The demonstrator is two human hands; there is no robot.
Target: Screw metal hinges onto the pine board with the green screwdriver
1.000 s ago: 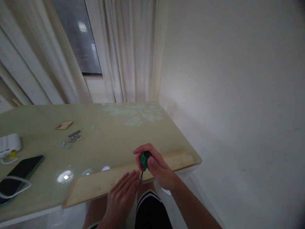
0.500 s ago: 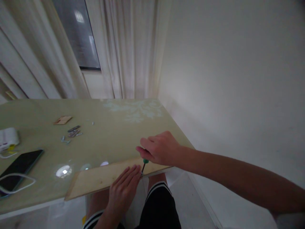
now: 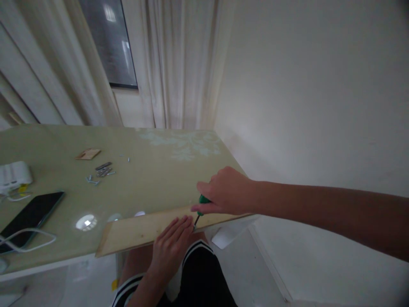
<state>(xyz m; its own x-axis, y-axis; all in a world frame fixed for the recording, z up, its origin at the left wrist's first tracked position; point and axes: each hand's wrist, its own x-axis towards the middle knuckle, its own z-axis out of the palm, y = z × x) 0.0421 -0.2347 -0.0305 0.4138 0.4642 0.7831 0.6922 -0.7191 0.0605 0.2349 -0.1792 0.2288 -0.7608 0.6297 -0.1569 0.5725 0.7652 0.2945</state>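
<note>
Right hand [image 3: 225,190] wrapped around a green-handled screwdriver [image 3: 200,205], tip down on a wooden plank [image 3: 140,230] at the table's [image 3: 153,175] near edge, left hand [image 3: 172,245] pressed flat on the plank beside the tip, loose screws [image 3: 99,174] and phone [image 3: 30,215] far left.

plank [image 3: 137,230] on table [image 3: 159,170] front edge | L hand [image 3: 172,245] on plank, screwdriver [image 3: 201,199] just R of it | screws [image 3: 99,174] behind-L

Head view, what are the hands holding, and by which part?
The right hand grips the green screwdriver by its handle. The left hand holds nothing; it lies flat on the wooden board.
</note>
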